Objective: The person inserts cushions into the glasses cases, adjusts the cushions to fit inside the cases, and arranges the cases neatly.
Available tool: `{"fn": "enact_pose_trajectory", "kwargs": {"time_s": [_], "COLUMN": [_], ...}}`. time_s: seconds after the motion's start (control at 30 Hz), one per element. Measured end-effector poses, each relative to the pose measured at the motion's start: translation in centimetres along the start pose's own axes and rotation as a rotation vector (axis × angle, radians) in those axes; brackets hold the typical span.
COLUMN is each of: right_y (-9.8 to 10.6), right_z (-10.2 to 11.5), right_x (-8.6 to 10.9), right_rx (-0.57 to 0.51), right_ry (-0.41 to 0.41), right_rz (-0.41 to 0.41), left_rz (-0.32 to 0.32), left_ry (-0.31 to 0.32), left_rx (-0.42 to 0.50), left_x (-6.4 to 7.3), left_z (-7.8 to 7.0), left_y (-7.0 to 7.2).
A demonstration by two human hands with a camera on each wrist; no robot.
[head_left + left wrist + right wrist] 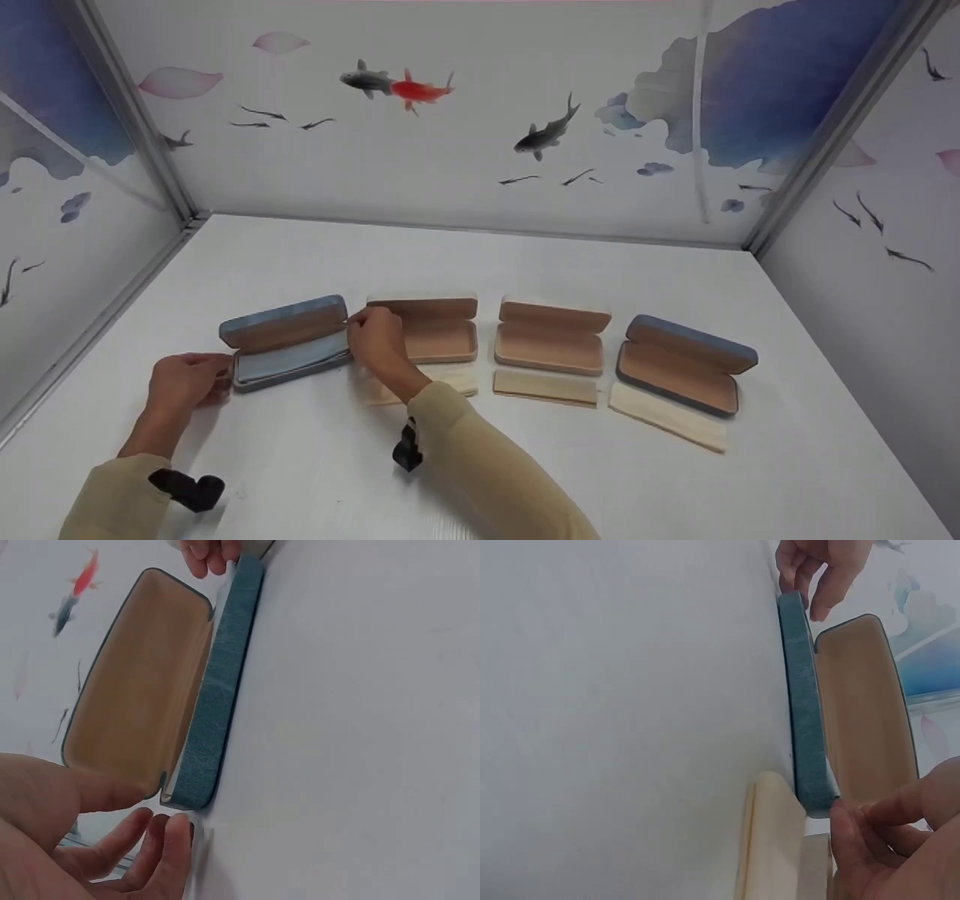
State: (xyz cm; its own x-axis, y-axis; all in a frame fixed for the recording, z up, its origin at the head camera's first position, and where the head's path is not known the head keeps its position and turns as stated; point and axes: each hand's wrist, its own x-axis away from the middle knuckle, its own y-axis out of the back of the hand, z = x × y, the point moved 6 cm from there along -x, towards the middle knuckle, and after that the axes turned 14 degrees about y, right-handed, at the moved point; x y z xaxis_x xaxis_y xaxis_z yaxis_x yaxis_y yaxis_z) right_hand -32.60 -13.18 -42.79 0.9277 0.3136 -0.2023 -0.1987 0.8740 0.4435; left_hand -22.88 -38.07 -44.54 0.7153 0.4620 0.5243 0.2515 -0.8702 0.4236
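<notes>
The person's left sleeve [112, 499] and right sleeve [487, 454] are long, plain and pale khaki, ending around the wrists. A small black left camera [196, 491] and matching right camera [407, 450], both chunky and rounded, sit by the cuffs. The left hand [184, 381] and right hand [379, 339] are bare.

Your head camera looks forward and down over the table [322, 442], far enough back to catch the wall [480, 150], left hand [182, 384] and right hand [380, 341]. Your left-wrist camera, close in and tipped sideways, faces right along the left case [289, 337]; your right-wrist one, equally close, faces left along it. Both wrist views share that case and both hands.
</notes>
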Motion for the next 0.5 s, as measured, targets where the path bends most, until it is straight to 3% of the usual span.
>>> {"fn": "enact_pose_trajectory", "kwargs": {"time_s": [0.23, 0.37, 0.5], "right_y": [0.1, -0.1, -0.3], "right_z": [2.1, 2.2, 2.0], "right_x": [-0.1, -0.2, -0.5], "right_rx": [0.019, -0.105, -0.232], "right_ry": [-0.013, -0.109, -0.211], "right_rz": [0.045, 0.103, 0.131], "left_rz": [0.145, 0.239, 0.266], "left_ry": [0.078, 0.101, 0.107], "left_rx": [0.011, -0.006, -0.062], "left_x": [0.2, 0.6, 0.7], "left_z": [-1.2, -2.2, -3.0], "left_y": [0.7, 0.1, -0.4]}}
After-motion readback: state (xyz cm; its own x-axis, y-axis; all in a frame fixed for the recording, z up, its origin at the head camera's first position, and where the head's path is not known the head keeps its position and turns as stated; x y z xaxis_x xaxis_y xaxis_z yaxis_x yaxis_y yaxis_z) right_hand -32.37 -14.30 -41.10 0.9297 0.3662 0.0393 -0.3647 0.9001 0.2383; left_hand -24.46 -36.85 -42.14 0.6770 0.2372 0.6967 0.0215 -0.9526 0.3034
